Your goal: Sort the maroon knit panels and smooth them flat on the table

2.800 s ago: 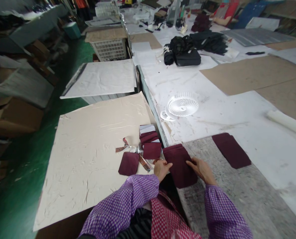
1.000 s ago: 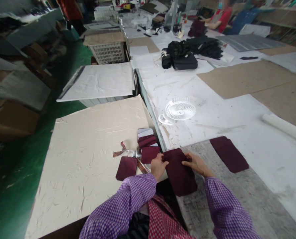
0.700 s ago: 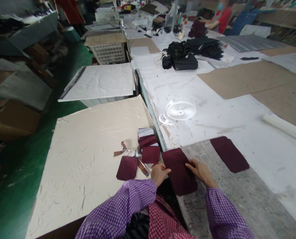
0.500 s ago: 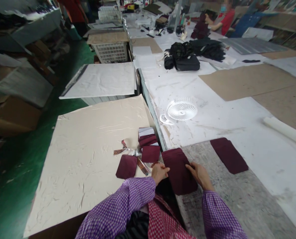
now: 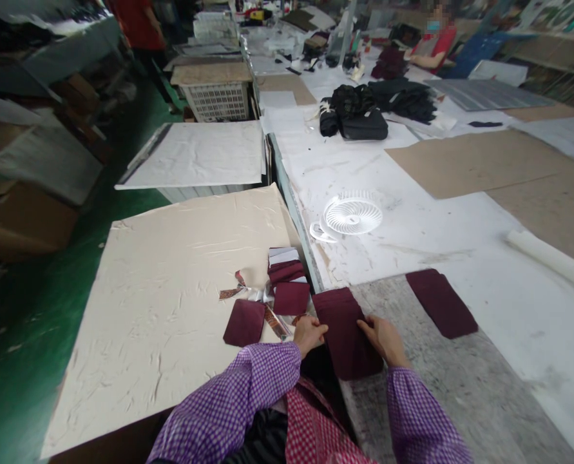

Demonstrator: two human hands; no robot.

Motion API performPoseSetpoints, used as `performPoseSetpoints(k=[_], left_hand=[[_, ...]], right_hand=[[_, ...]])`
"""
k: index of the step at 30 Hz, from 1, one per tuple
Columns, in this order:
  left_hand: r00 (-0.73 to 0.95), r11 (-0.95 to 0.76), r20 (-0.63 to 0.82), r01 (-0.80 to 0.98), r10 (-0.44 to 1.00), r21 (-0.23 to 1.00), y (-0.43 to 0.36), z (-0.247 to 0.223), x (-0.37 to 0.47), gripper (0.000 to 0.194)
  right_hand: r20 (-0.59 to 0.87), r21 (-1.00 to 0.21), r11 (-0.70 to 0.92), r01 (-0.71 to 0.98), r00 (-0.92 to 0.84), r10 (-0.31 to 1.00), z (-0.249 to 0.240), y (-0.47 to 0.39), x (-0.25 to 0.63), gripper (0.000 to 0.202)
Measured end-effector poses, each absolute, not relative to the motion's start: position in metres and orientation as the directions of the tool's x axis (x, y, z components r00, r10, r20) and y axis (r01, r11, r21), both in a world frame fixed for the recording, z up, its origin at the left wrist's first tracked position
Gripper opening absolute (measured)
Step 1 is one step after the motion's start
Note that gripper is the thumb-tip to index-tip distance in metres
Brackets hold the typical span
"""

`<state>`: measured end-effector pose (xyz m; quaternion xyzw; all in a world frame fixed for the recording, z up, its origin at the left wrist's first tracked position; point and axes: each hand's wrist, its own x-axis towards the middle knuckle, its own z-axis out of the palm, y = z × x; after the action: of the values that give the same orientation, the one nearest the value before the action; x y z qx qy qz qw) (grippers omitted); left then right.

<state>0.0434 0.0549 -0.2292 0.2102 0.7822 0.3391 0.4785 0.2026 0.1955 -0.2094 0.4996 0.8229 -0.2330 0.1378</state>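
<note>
Several overlapping maroon fabric pieces [image 5: 347, 341] lie at the near edge of the grey board [image 5: 441, 386]. My left hand [image 5: 310, 334] pinches their left edge, fingers closed. On the right edge, my right hand [image 5: 382, 335] grips with thumb and fingers pressed together. Further right lies another small set of maroon pieces [image 5: 442, 303]. To the left, on the cream sheet [image 5: 171, 290], are a single maroon piece [image 5: 245, 321] and a stack of maroon and pale pieces [image 5: 291, 298]. Patterned ribbon scraps [image 5: 276, 322] lie between them.
A white fan [image 5: 353, 216] lies beyond the board on the white table [image 5: 412, 238]. Black bags [image 5: 361, 121] and brown paper [image 5: 480, 158] are farther off. A white roll [image 5: 552, 261] is at right. Two people are in the background, one seated, one standing.
My right hand has shifted very slightly left along the fabric edge. In the background, the standing person in red has moved, and the seated person's arm is lower.
</note>
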Motion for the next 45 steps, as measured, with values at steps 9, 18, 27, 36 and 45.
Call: performPoseSetpoints(k=[9,18,27,36,45], left_hand=[[-0.602,0.552,-0.227,0.433,0.765,0.713,0.052,-0.224,0.043,0.054],[-0.495,0.491,-0.16,0.667,0.854,0.56,0.067,-0.211,0.026,0.044],[-0.436,0.457,-0.169,0.731,0.884,0.507,0.073,-0.209,0.025,0.042],[-0.466,0.481,-0.174,0.695,0.868,0.534,0.076,-0.213,0.024,0.032],[-0.68,0.682,-0.29,0.419,0.674,0.6,0.065,-0.229,0.03,0.033]], right_hand=[[-0.328,-0.233,0.499,0.835,-0.55,0.768,-0.194,0.197,0.192,0.045],[-0.326,-0.314,0.605,0.732,-0.681,0.655,-0.191,0.228,0.17,0.033],[-0.341,-0.368,0.629,0.684,-0.729,0.593,-0.203,0.239,0.162,0.007],[-0.278,-0.513,0.471,0.718,-0.658,0.7,-0.216,0.222,0.183,0.023],[-0.318,-0.521,0.288,0.804,-0.495,0.809,-0.228,0.219,0.181,0.031]])
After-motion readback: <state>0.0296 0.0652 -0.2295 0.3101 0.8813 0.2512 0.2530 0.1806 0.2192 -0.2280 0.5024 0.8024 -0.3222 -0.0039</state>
